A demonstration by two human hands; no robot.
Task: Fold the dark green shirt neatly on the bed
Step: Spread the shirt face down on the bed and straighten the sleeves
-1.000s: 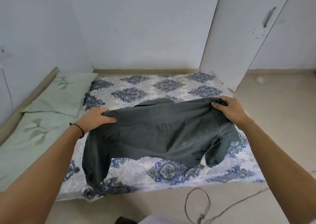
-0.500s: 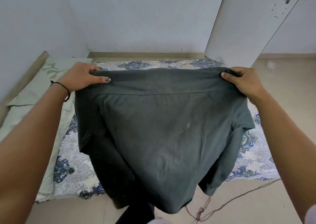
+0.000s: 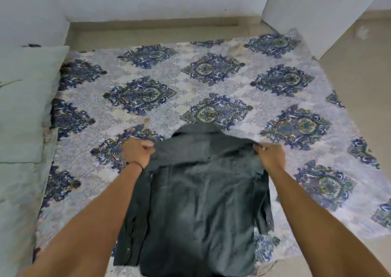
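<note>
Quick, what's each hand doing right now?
Left hand: closed, gripping the dark green shirt at one shoulder.
Right hand: closed, gripping the shirt's other shoulder.

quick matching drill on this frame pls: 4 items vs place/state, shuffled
Items:
1. left hand
2. right hand
3. collar
4. pillow

Place or state:
A. lies flat, pointing to the far wall
B. grips the shirt shoulder by the wristband side
C. at the bed's left edge
D. grips the other shoulder

Pairs: 1-B, 2-D, 3-A, 4-C
</note>
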